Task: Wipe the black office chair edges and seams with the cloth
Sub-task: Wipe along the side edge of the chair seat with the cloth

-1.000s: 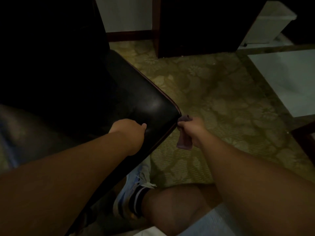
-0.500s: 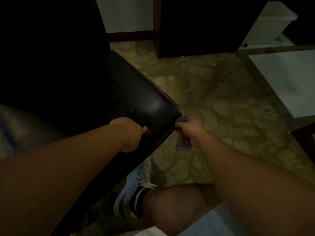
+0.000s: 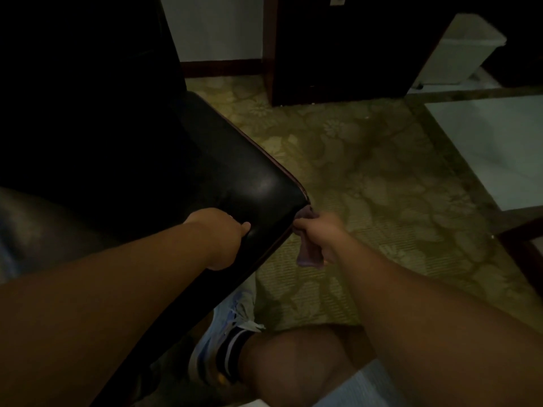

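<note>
The black office chair fills the left of the view, its glossy seat ending in a rounded front corner at centre. My left hand grips the seat's front edge, thumb on top and fingers curled under out of sight. My right hand holds a purplish cloth against the seat corner, just below the seam. One end of the cloth bunches at the corner and the other hangs down under my fist.
Patterned green carpet spreads to the right of the chair. A dark wooden cabinet stands at the back, a white bin beside it. Pale floor tiles lie at right. My knee and sneakered foot are below the seat.
My right hand has slid the cloth a little left and down along the seat corner. The left hand keeps its hold on the front edge.
</note>
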Tool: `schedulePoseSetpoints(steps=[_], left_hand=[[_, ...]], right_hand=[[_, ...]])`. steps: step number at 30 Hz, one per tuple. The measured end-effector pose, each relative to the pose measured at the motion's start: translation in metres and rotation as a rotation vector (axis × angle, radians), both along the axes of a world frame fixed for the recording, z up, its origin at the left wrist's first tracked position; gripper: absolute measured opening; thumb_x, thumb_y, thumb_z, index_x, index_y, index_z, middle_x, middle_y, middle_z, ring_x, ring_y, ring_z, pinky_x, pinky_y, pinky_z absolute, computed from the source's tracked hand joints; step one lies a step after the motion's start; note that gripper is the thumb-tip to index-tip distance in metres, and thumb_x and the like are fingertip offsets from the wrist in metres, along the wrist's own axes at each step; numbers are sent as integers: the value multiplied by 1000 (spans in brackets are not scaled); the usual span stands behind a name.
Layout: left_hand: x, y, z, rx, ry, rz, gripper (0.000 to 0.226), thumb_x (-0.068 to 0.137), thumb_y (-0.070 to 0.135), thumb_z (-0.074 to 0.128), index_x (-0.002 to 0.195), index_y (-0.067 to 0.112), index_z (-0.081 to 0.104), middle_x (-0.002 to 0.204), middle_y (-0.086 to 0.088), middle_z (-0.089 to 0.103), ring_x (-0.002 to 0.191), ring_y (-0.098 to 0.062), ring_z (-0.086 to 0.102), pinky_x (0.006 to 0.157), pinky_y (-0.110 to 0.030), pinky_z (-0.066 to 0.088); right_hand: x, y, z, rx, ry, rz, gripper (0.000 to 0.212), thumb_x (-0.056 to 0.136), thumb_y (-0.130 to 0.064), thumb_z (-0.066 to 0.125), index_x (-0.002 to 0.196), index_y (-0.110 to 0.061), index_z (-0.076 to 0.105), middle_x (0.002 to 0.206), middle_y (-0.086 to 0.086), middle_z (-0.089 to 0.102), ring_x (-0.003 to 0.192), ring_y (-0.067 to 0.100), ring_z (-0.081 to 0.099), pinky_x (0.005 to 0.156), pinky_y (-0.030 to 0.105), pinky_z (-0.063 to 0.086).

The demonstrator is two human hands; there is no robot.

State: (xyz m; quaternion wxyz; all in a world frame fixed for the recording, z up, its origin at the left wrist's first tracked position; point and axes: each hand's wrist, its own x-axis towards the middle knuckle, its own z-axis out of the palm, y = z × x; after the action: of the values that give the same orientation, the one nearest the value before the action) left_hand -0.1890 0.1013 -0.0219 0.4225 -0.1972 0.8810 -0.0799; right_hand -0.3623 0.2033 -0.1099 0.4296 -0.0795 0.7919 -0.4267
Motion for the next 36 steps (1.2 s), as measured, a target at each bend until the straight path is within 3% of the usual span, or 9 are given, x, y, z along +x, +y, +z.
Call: schedulePoseSetpoints(steps=[7, 11, 14, 17, 24, 28, 31, 34, 36], left_hand=[[-3, -2, -1, 10, -4, 32, 77, 100, 29, 48, 160, 30, 0, 164, -12, 25, 129, -29, 50, 92, -35, 47], [-3, 0, -1, 4, -3, 30, 78, 99, 29, 47, 160, 30, -2, 164, -12, 24, 132, -30, 48, 94, -36, 47], [-3, 0, 0, 5, 10, 24, 77, 100, 30, 46, 160, 28, -2, 164, -11, 25, 130, -29, 49, 86, -33, 45], [0, 1, 1, 11, 48, 43, 78, 99, 35, 47, 161, 28, -1, 165, -13, 22, 134, -31, 46, 95, -37, 46], [21, -3, -2, 62, 274, 125, 70, 100, 32, 44, 159, 38, 8, 168, -4, 11, 131, -23, 50, 90, -30, 44], [44, -8, 4, 101, 515, 217, 58, 100, 26, 50, 154, 40, 32, 164, 10, 26, 143, -15, 38, 111, -32, 38], [54, -5, 2, -2, 405, 83, 57, 101, 33, 47, 154, 42, 28, 165, 9, 20, 147, -17, 29, 113, -38, 34], [57, -5, -6, 14, 300, 115, 63, 103, 35, 43, 158, 41, 13, 168, 8, 5, 154, -17, 11, 116, -43, 26], [55, -7, -8, 29, 272, 113, 66, 102, 35, 45, 159, 39, 10, 169, 7, 3, 154, -18, 9, 118, -45, 25]], right_hand=[[0, -1, -3, -12, -19, 7, 15, 83, -7, 73, 98, -10, 70, 87, 11, 70, 75, 21, 66, 62, 27, 50], [0, -1, -6, 2, 40, -12, 10, 81, -8, 74, 89, -12, 68, 83, 9, 69, 73, 21, 65, 60, 25, 50], [1, -4, -9, 5, 15, 8, 18, 79, -10, 76, 96, -8, 69, 87, 12, 71, 78, 24, 68, 64, 29, 52], [0, -2, -9, 23, 28, 0, 19, 80, -11, 75, 96, -9, 67, 87, 11, 70, 79, 23, 67, 68, 32, 54], [0, -4, -13, 16, 32, 52, 27, 79, -16, 76, 105, -11, 69, 95, 13, 73, 88, 26, 70, 73, 35, 56], [0, -4, -15, 5, 41, 52, 16, 80, -16, 75, 96, -16, 71, 90, 9, 73, 86, 25, 70, 78, 36, 57], [0, -6, -16, 17, 63, -11, 11, 79, -12, 74, 87, -17, 69, 87, 10, 72, 83, 25, 69, 72, 34, 55], [1, -7, -18, 59, 47, -40, 19, 75, -17, 76, 92, -12, 69, 87, 11, 72, 83, 28, 70, 66, 33, 55], [1, -8, -17, 52, 49, -9, 18, 74, -20, 76, 90, -15, 70, 85, 10, 72, 85, 29, 70, 70, 36, 57]])
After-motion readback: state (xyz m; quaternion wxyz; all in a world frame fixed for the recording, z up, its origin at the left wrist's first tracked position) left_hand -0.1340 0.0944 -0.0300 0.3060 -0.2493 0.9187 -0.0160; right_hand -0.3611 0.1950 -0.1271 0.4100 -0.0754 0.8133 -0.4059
